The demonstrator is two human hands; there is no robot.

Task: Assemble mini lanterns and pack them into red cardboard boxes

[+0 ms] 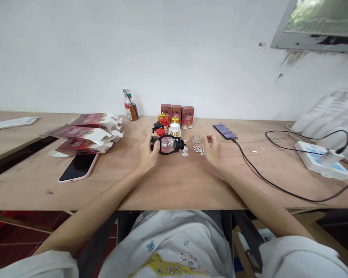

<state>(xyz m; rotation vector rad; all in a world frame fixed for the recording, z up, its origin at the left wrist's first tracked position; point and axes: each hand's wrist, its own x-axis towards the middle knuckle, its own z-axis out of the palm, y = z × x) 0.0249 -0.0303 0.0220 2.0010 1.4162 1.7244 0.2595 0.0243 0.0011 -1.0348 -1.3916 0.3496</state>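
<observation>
My left hand [148, 153] is closed around one end of a small black lantern [168, 144] with a clear globe, held on its side above the table. To its right, my right hand [213, 151] has thumb and fingertips pinched together; anything between them is too small to name. Small round discs [199, 150], thin metal pieces [195, 139] and little white pieces [185, 153] lie between the hands. Just behind the held lantern stand more small lanterns: a red one [160, 131], a white one [174, 129], and others in black and gold.
Red printed boxes [187, 117] stand near the wall. Flattened cartons [88, 133] are piled at left, beside a pink-edged phone [79, 168]. Another phone [224, 131] with a black cable [266, 178] lies right, near a power strip [321, 159]. A container [132, 110] stands at the back.
</observation>
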